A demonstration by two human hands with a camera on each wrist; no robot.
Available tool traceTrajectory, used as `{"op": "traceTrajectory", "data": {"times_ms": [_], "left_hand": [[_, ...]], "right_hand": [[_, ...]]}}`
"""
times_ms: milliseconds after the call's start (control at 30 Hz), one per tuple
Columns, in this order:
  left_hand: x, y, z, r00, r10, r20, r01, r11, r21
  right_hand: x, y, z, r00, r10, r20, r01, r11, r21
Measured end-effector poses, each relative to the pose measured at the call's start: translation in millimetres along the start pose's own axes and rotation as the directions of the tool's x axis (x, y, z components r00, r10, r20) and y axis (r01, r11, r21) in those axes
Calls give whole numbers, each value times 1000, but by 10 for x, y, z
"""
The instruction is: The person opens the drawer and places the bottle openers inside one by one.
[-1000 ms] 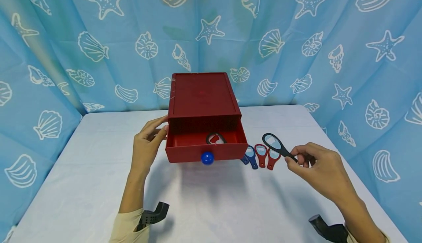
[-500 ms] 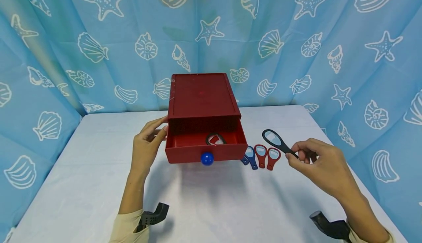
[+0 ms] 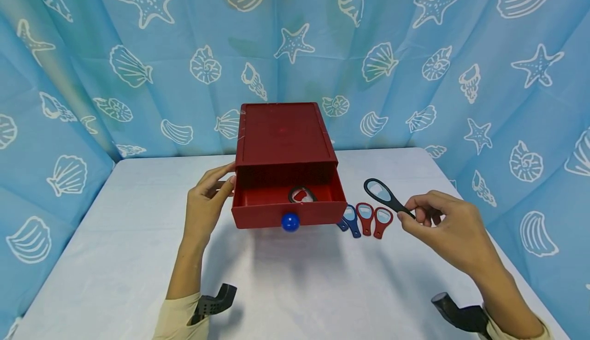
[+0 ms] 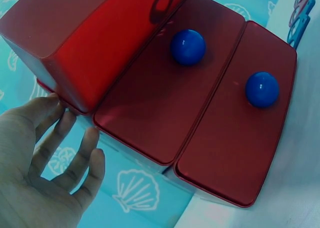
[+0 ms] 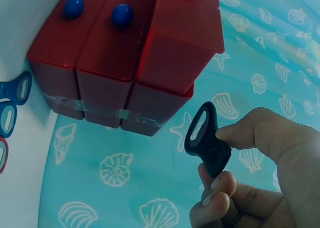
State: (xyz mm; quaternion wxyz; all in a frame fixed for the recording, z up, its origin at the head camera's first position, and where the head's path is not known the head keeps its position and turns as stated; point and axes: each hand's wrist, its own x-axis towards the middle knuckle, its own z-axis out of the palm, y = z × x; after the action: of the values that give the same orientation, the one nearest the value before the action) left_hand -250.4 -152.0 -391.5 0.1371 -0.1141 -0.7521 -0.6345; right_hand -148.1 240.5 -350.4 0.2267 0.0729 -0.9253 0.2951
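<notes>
Apparently midway, my right grip (image 3: 446,226) is pinching a black magnifier (image 3: 392,202), left grip (image 3: 204,206) relaxed, drawer (image 3: 258,216) holding a lens (image 3: 308,195), coloured magnifiers (image 3: 366,226) waiting toward the tabletop's (image 3: 124,248) right edge.

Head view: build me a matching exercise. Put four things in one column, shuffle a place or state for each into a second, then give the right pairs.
Column one
1. Top drawer
2. Right hand
3. Two red magnifiers
4. Left hand

Column two
A. lying on the white tabletop
B. at the side of the red cabinet
C. pulled open
D. pinching the black magnifying glass by its handle

Right pairs
1-C, 2-D, 3-A, 4-B
</notes>
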Motion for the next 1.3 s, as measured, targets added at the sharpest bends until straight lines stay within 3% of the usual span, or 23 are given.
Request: {"op": "traceTrajectory", "data": {"times_ms": [733,1300], "left_hand": [[9,-39,-7,1000,1,-2,-1,1000,-7],[8,8,-1,1000,12,-3,-12,1000,12]], "right_hand": [[172,-221,62,995,-101,2,101,995,28],[299,-436,202,992,-116,47,114,992,44]]}}
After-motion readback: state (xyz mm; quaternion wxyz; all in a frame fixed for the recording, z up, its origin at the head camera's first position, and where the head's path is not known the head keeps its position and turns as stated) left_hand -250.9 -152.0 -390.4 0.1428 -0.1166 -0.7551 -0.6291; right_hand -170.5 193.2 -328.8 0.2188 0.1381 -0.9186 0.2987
